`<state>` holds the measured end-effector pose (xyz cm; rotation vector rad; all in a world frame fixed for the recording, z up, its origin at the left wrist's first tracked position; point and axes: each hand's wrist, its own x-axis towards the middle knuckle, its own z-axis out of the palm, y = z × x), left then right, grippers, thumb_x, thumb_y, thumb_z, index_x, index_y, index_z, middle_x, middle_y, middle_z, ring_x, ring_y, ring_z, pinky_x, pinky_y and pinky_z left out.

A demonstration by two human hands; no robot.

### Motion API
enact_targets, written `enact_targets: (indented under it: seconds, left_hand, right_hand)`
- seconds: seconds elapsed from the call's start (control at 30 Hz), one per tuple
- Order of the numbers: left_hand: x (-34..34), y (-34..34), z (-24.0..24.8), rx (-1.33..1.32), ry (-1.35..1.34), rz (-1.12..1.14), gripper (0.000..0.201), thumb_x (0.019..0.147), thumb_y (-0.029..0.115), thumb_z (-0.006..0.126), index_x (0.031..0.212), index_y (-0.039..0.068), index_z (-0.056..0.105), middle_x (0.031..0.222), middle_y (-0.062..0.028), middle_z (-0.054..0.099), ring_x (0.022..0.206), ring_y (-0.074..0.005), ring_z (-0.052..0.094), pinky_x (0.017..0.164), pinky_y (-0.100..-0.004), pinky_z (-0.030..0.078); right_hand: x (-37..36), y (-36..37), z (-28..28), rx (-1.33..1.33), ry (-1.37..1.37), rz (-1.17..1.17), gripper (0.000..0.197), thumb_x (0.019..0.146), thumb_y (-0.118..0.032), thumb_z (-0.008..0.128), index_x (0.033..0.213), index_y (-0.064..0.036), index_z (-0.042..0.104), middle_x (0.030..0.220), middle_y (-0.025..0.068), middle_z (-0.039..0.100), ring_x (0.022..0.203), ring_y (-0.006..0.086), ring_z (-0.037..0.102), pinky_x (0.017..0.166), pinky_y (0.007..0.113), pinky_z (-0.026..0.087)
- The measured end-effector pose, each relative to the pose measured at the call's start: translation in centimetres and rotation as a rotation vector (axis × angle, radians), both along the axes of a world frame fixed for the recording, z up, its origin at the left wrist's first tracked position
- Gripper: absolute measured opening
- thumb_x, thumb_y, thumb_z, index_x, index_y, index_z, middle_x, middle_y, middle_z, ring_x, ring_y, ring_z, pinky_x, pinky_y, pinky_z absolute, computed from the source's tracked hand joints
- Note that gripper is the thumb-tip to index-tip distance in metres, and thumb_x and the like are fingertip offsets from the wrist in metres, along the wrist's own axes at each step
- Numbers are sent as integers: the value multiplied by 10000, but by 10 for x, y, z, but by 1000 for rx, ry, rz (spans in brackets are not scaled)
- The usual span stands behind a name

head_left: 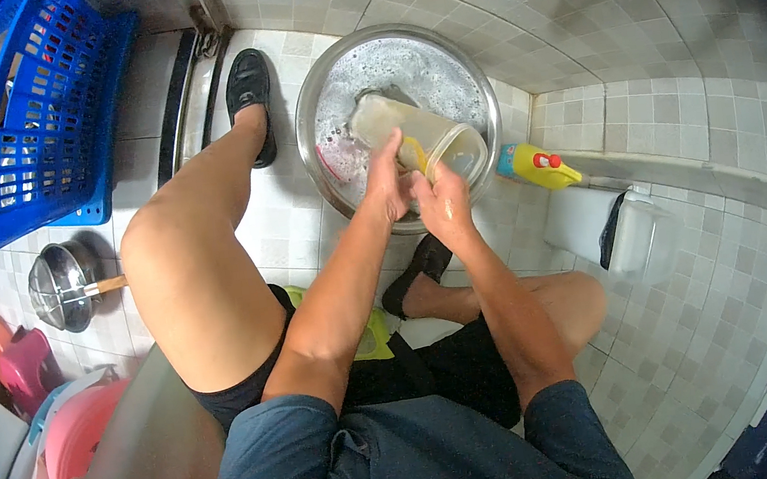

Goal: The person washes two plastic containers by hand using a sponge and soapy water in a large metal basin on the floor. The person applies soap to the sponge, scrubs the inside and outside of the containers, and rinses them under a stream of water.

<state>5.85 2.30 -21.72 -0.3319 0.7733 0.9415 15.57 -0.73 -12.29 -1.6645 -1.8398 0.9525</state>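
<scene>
Translucent container [421, 124] tilted in steel basin [305, 138], far end at suds [427, 62]. Right hand [445, 201] grips rim; left hand [385, 183] against near wall, fingers hidden, grip unclear. Wet plastic likely slippery: clamp rim firmly, rub evenly.

one wide, head-worn fisheye view looks down on the basin [309, 132] close below

Dark blue-grey short-sleeved shirt [426, 469], black shorts [465, 365], shiny black closed low-cut shoes [248, 82].
</scene>
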Motion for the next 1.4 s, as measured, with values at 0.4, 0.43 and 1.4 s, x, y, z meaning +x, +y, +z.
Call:
enact_targets:
  seconds: [0.4,0.43,1.4]
  left_hand:
    - [-5,3,33,75,-103,154,628,896,362,675,1385,-1,525,1305,-231,632,1197,-410,619,1077,-534,475]
    - [-2,1,35,73,-101,158,628,896,362,675,1385,-1,525,1305,-231,632,1197,-410,619,1077,-534,475]
    - [5,-3,36,-7,-31,-77,621,861,530,664,1278,72,610,1201,-140,683,1041,-308,682,864,-531,561]
  right_hand:
    - [47,-4,40,75,-438,688,401,916,-149,583,1284,10,587,1336,271,592,1316,426,520,1214,564,256]
    - [48,4,35,55,-516,749,426,901,-130,580,1304,9,585,1351,274,583,1333,422,513,1209,555,274]
    - [20,37,-42,-776,522,-295,394,1091,-219,470,1388,8,593,1242,110,649,1116,191,600,955,379,494]
